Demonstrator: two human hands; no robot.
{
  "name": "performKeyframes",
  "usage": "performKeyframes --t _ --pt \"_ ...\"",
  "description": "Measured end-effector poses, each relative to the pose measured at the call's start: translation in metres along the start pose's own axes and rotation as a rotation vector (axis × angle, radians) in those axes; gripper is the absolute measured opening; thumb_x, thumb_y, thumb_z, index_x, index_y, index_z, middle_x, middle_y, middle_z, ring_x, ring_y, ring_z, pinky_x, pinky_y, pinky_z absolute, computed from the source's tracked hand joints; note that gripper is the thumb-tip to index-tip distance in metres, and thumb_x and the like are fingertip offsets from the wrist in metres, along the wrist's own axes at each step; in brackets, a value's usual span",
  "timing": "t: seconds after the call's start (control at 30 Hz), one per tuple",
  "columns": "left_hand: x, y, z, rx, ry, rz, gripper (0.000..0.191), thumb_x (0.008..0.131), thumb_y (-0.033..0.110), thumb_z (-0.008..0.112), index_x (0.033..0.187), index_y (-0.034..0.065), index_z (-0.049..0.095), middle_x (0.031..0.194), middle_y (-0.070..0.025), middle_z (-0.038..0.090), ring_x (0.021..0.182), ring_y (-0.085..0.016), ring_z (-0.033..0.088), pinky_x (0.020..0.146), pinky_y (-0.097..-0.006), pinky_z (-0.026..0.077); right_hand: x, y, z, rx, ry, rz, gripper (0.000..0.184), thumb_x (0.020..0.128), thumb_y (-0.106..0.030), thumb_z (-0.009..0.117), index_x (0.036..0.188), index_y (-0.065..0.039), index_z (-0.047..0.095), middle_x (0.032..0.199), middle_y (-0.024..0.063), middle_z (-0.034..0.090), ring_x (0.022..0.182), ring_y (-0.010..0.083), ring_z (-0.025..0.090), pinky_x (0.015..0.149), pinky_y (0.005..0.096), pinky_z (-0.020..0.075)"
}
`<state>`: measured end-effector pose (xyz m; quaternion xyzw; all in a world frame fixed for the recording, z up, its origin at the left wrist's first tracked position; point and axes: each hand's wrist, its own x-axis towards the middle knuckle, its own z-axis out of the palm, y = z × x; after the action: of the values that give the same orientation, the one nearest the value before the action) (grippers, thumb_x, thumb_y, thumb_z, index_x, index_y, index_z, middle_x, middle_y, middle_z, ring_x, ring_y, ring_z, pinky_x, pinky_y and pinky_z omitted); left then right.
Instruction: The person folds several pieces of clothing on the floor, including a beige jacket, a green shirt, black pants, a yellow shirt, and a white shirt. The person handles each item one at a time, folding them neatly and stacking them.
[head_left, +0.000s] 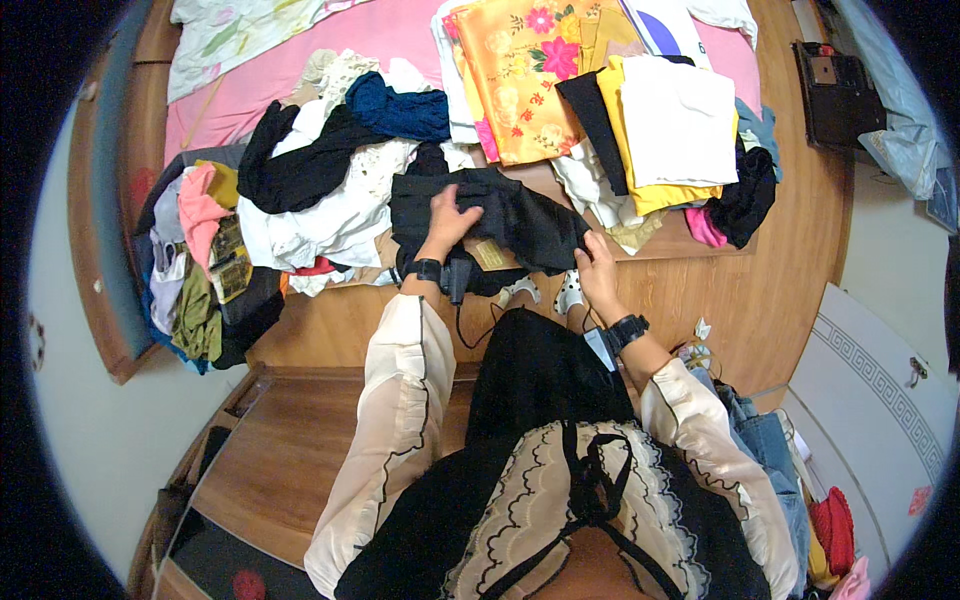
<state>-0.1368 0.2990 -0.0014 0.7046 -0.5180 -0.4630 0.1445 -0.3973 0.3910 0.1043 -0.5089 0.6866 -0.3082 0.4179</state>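
Observation:
A black garment (517, 214) is spread at the near edge of the bed, in front of me. Its left part lies smooth, while the right part slopes down towards me. My left hand (450, 221) rests on top of the cloth with thumb and fingers apart. At the garment's right end, my right hand (598, 274) pinches its edge between thumb and fingers. Just left of the black cloth lies a rumpled white garment with lace (330, 217), partly under a black knit garment (307, 169). Each wrist wears a black strap with a small device.
Folded clothes, a white one (679, 124) on top, are stacked at the right beside an orange floral fabric package (525, 82). A mixed clothes heap (202, 262) hangs over the left edge. Jeans (765, 442) lie low at right. A cable (469, 341) dangles below my left wrist.

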Motion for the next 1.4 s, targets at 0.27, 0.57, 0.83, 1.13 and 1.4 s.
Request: performKeyframes --t 0.27,0.57,0.83,1.13,1.4 --pt "0.028 -0.12 -0.048 0.05 0.179 -0.353 0.075 0.064 0.03 0.074 0.121 -0.0068 0.041 0.109 -0.0245 0.055 0.098 -0.036 0.054 0.089 -0.0379 0.041 -0.001 0.017 0.006 0.01 0.029 0.071 0.023 0.08 0.007 0.05 0.103 0.006 0.051 0.098 0.0152 0.053 0.09 0.0261 0.053 0.081 0.0264 0.0416" --pt "0.031 -0.143 -0.052 -0.049 0.108 -0.132 0.034 0.068 0.027 0.071 0.084 0.0012 0.055 0.077 -0.0086 0.057 0.064 -0.024 0.053 0.066 -0.0344 0.044 -0.002 0.031 0.017 0.029 0.007 0.209 0.037 0.081 0.001 0.054 0.117 0.008 0.047 0.118 0.02 0.052 0.107 0.0299 0.052 0.093 0.0317 0.0391" --pt "-0.004 -0.058 -0.047 -0.387 0.229 -0.07 0.033 0.073 0.014 0.059 0.1 -0.0048 0.055 0.087 -0.0095 0.061 0.078 -0.02 0.056 0.072 -0.0325 0.045 0.001 0.028 0.015 0.059 -0.01 0.297 0.035 0.082 0.003 0.05 0.117 0.008 0.047 0.108 0.0155 0.056 0.096 0.0241 0.055 0.085 0.0303 0.0437" --pt "-0.126 0.128 0.047 -0.16 -0.03 0.549 0.059 0.07 0.008 0.062 0.126 0.0019 0.044 0.091 -0.0188 0.058 0.081 -0.034 0.057 0.07 -0.0378 0.048 -0.007 -0.015 0.014 0.756 -0.085 0.338 0.012 0.09 -0.014 0.05 0.088 -0.003 0.055 0.073 -0.0044 0.047 0.066 0.0068 0.043 0.06 0.0211 0.0386" --pt "-0.137 0.217 0.017 -0.182 -0.255 0.8 0.071 0.067 0.007 0.061 0.134 0.001 0.037 0.088 -0.0152 0.053 0.084 -0.032 0.054 0.076 -0.0372 0.045 0.032 -0.083 -0.085 0.641 -0.041 0.278 0.024 0.089 -0.025 0.056 0.088 -0.001 0.058 0.08 0.0008 0.059 0.073 0.0064 0.05 0.065 0.022 0.0433"
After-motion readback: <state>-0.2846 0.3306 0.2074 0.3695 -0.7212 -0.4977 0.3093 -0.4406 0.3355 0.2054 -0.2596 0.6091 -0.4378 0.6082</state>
